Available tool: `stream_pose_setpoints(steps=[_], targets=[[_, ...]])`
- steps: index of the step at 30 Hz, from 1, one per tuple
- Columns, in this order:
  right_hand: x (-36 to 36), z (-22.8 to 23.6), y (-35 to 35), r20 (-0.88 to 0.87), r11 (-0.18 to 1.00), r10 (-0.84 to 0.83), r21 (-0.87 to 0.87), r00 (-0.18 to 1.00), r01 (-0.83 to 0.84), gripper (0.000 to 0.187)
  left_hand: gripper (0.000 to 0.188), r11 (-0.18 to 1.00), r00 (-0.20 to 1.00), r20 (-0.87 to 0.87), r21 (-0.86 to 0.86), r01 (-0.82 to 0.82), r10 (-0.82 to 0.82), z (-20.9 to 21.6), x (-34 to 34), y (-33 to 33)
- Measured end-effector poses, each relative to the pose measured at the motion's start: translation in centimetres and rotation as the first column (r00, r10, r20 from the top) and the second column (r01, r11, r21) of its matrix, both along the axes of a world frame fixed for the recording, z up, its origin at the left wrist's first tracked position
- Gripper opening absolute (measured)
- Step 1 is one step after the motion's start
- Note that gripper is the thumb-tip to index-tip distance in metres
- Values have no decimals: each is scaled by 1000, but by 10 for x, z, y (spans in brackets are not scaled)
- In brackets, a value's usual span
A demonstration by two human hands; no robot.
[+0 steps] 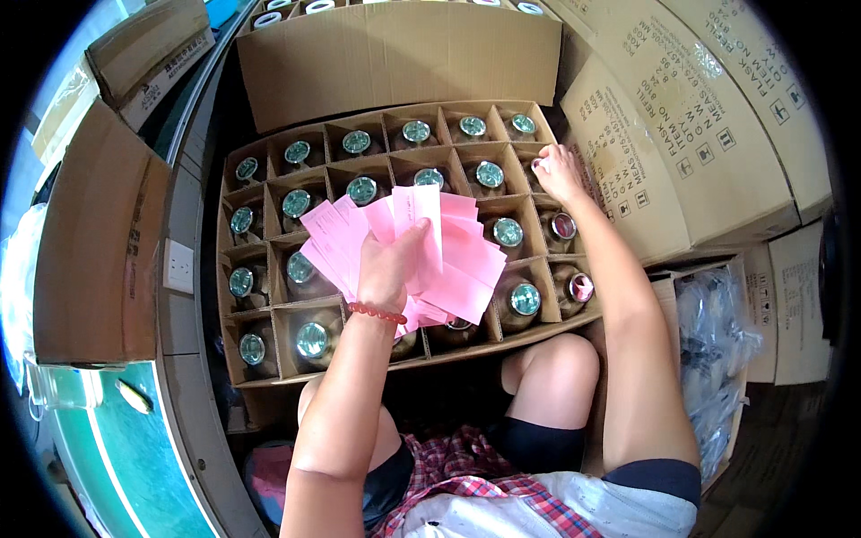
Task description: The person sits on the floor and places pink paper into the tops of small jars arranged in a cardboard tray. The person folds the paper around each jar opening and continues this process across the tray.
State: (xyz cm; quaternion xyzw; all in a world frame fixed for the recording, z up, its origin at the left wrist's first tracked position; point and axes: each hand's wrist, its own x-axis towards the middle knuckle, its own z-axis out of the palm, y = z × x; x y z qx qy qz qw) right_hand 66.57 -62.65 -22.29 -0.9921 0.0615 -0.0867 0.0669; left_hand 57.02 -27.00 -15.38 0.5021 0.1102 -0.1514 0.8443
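A fanned bunch of pink paper slips (462, 269) is in my left hand (390, 264), thumb on top, over the middle of a divided cardboard box (395, 112). Glass bottles stand upright in its compartments, a green-looking mouth (361, 190) showing on most. At the right column, my right hand (560, 172) has its fingers pinched at a bottle's mouth, where a bit of pink slip (540, 165) shows; the fingers partly hide it. Nearer in that column, a bottle (563, 226) looks reddish inside, and another bottle (581, 287) has pink paper in its mouth. The slips hide several bottles.
Behind the box stands another carton (399, 63) with round tops showing. Large printed cartons (664, 134) wall off the right side. At lower right, an open carton holds clear plastic wrapping (713, 350). On the left are a green tabletop (134, 448), a wall socket (178, 265) and cardboard (99, 242).
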Motion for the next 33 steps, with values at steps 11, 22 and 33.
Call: stream_pose_setpoints(steps=[11, 22, 33], targets=[[-66, 96, 168, -73, 179, 663, 982, 745, -63, 33, 29, 975, 983, 56, 147, 166, -176, 6, -3, -2], [-57, 136, 120, -287, 256, 720, 956, 632, 142, 19, 18, 919, 928, 143, 255, 302, -344, 2, -10, -7], [82, 84, -12, 91, 967, 24, 251, 996, -46, 19, 24, 999, 998, -62, 26, 31, -30, 4, 3, -6]])
